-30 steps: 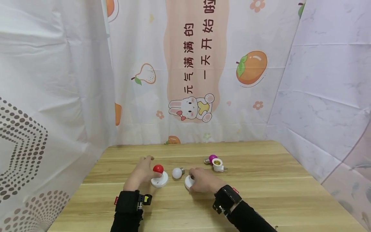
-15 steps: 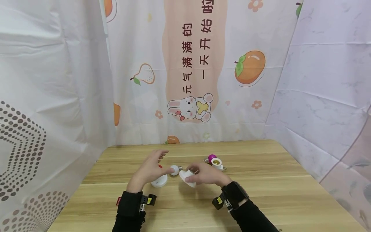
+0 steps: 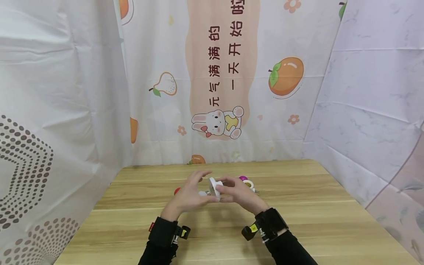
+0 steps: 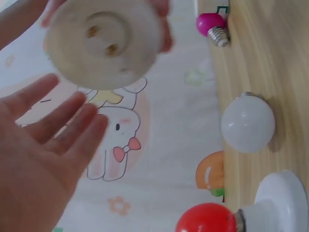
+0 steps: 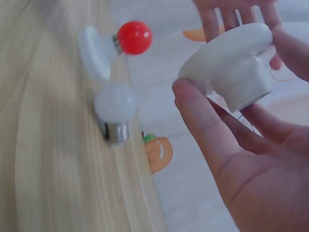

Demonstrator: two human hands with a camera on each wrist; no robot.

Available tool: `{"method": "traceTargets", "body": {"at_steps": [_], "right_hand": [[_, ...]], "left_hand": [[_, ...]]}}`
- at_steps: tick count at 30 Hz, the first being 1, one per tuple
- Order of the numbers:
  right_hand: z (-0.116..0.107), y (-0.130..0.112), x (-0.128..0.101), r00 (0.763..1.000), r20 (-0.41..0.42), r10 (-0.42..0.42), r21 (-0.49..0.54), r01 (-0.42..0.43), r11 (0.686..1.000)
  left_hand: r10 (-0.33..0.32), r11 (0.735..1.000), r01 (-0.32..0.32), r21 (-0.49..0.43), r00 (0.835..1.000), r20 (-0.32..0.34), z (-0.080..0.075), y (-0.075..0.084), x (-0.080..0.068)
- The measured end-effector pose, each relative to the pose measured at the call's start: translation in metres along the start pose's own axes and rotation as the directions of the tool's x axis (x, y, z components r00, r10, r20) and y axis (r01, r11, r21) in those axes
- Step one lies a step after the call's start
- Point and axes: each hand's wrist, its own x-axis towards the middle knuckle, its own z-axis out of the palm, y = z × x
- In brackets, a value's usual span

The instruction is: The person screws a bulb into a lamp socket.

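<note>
Socket base held aloft
Right hand (image 5: pixel 251 159) pinches white socket base (image 5: pixel 231 65); left hand (image 4: pixel 38 159) open beside it. Loose fingertip hold risks dropping it.

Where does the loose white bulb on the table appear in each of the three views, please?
Head: white bulb mostly hidden behind the left hand, centre of the table.
Left wrist: right of centre, lying on the wood.
Right wrist: left of centre, metal base downward in the picture.
Shared landmark: red bulb beside it.
</note>
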Motion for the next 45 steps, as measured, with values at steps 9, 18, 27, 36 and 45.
{"method": "traceTargets", "body": {"at_steps": [9,18,27,36,45], "right_hand": [[0.001,-0.008,0.000,1.000,0.002,0.010,0.180,-0.010,0.984],[0.006,-0.012,0.002,1.000,0.019,0.000,0.217,-0.004,0.976],[0.008,-0.016,0.004,0.999,0.033,0.003,0.209,-0.010,0.978],[0.008,-0.013,0.011,0.995,-0.094,-0.019,-0.051,0.014,0.999],[0.019,-0.012,0.028,0.986,-0.128,-0.110,-0.562,0.019,0.827]], "left_hand": [[0.095,0.995,-0.095,0.001,0.993,-0.077,0.015,0.000,0.006],[0.108,0.994,-0.107,0.007,0.989,-0.106,0.018,0.001,0.006],[0.097,0.995,-0.099,-0.017,0.988,-0.120,0.008,-0.002,0.006],[0.065,0.995,-0.081,-0.063,0.971,-0.229,-0.018,-0.013,-0.001],[-0.058,0.987,0.010,-0.160,0.953,-0.297,-0.037,-0.022,-0.009]]}}
